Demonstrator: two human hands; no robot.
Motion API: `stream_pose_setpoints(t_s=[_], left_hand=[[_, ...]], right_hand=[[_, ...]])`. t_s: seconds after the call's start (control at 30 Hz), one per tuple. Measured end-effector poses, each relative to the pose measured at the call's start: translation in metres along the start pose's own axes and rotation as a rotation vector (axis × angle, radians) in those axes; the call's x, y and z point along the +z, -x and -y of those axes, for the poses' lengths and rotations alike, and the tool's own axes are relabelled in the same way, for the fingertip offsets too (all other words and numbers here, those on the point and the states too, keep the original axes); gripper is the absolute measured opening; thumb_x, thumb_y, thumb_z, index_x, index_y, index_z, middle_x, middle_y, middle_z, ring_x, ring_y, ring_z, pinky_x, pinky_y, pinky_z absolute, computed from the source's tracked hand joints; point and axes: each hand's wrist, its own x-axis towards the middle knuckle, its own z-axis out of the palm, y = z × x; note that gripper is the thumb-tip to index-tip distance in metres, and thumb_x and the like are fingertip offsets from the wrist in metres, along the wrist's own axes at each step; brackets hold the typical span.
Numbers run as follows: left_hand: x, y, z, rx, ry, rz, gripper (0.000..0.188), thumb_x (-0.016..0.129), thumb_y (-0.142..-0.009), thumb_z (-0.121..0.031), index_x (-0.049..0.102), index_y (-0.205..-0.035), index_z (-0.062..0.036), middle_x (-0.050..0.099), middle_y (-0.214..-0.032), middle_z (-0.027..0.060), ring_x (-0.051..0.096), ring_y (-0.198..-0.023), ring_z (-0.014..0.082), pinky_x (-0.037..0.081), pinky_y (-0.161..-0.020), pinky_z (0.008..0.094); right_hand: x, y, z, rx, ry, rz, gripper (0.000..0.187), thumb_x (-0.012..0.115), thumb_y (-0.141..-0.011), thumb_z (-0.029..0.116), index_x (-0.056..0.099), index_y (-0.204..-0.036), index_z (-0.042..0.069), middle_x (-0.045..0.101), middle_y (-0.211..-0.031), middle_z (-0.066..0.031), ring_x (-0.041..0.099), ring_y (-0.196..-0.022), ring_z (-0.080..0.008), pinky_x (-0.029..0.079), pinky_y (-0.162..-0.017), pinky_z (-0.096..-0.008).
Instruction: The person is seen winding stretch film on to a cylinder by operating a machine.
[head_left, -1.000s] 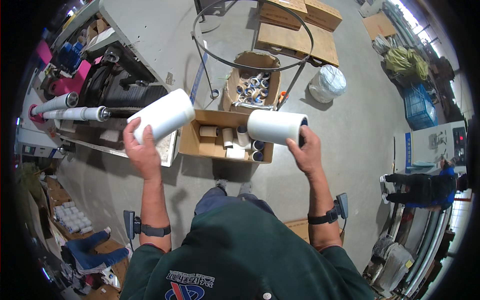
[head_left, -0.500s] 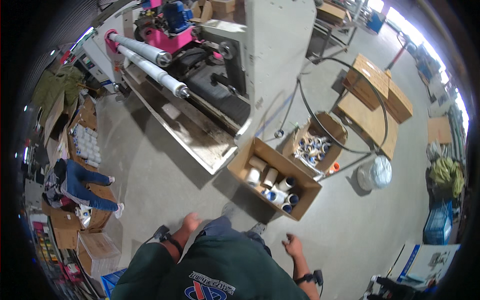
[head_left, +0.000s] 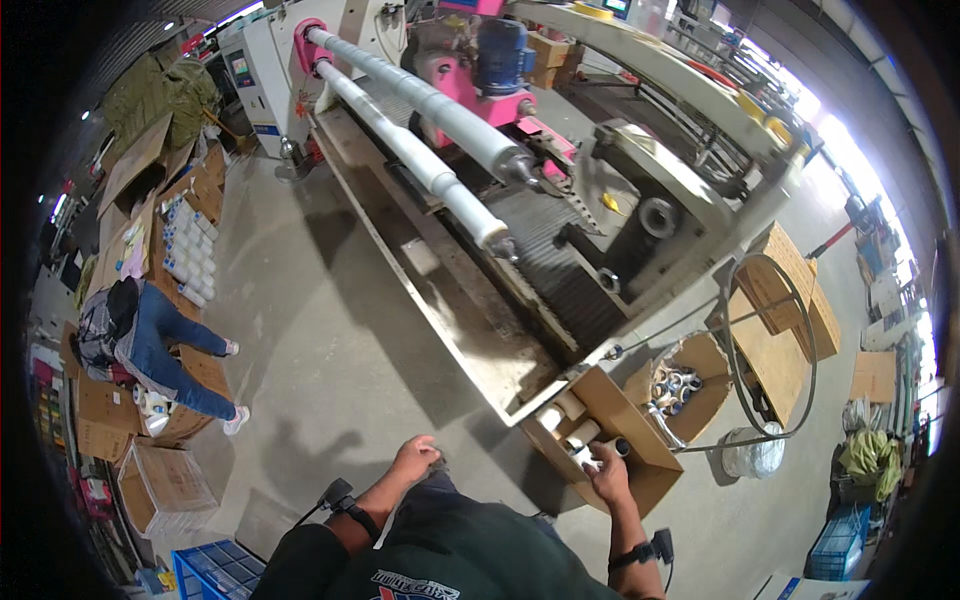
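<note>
My right hand (head_left: pixel 609 477) hangs over the near part of an open cardboard box (head_left: pixel 655 482), its fingers partly spread and nothing seen in them. Inside lie cardboard tube cores: a tan core (head_left: pixel 582 433), a white one (head_left: pixel 550 417) and a dark-ended one (head_left: pixel 621 447). Whether my fingers touch a core cannot be made out; the hand hides some of them. My left hand (head_left: pixel 415 460) is in front of my body at the left, fingers curled in, with no object visible in it. A dark strapped device sits on each wrist.
A machine with two long white rollers (head_left: pixel 430 165) fills the far middle, its low tray edge (head_left: pixel 440 325) meeting the box. Right of the box stand a second carton (head_left: pixel 700 350) of cores, a black hoop (head_left: pixel 735 335) and a wrapped bundle (head_left: pixel 752 455). A person (head_left: pixel 165 345) bends over cartons at left.
My view has turned right to left, bringing more of the machine in. My right hand has moved from beside the box to over its cores. My left hand has risen slightly.
</note>
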Motion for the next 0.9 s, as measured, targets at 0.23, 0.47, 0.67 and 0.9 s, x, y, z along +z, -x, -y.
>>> stream_pose_setpoints(t_s=[0.23, 0.47, 0.67, 0.9], left_hand=[[-0.184, -0.06, -0.062, -0.008, 0.355, -0.31, 0.045, 0.063, -0.081, -0.01, 0.051, -0.122, 0.0024, 0.064, -0.089, 0.0068, 0.06, -0.083, 0.0152, 0.048, -0.077, 0.0279], [-0.29, -0.148, -0.128, -0.037, 0.502, -0.487, 0.045, 0.061, -0.086, -0.014, 0.047, -0.126, -0.0016, 0.058, -0.105, 0.0101, 0.059, -0.092, 0.0206, 0.047, -0.083, 0.0327], [-0.362, -0.205, -0.166, -0.113, 0.578, -0.598, 0.045, 0.06, -0.087, -0.017, 0.047, -0.128, -0.0052, 0.059, -0.105, 0.0082, 0.059, -0.094, 0.0198, 0.047, -0.083, 0.0349], [-0.471, -0.332, -0.226, -0.056, 0.689, -0.621, 0.051, 0.06, -0.088, -0.029, 0.043, -0.132, -0.0088, 0.056, -0.114, 0.0107, 0.056, -0.103, 0.0241, 0.045, -0.086, 0.0363]], right_hand=[[0.047, -0.141, 0.148, -0.047, 0.056, 0.086, 0.053, 0.069, -0.075, 0.017, 0.052, -0.124, 0.002, 0.061, -0.114, -0.0192, 0.061, -0.102, -0.0325, 0.048, -0.089, -0.0385], [0.066, -0.3, 0.212, -0.209, 0.269, -0.086, 0.071, 0.074, -0.07, 0.02, 0.044, -0.13, -0.001, 0.05, -0.127, -0.0217, 0.046, -0.12, -0.0363, 0.038, -0.101, -0.0403], [0.083, -0.436, 0.268, -0.22, 0.312, -0.253, 0.07, 0.075, -0.07, 0.021, 0.043, -0.13, 0.002, 0.053, -0.123, -0.0212, 0.05, -0.115, -0.037, 0.041, -0.096, -0.0427], [0.125, -0.52, 0.322, -0.061, 0.26, -0.049, 0.068, 0.079, -0.062, 0.03, 0.052, -0.118, 0.002, 0.059, -0.111, -0.021, 0.054, -0.108, -0.0365, 0.044, -0.091, -0.0435]])
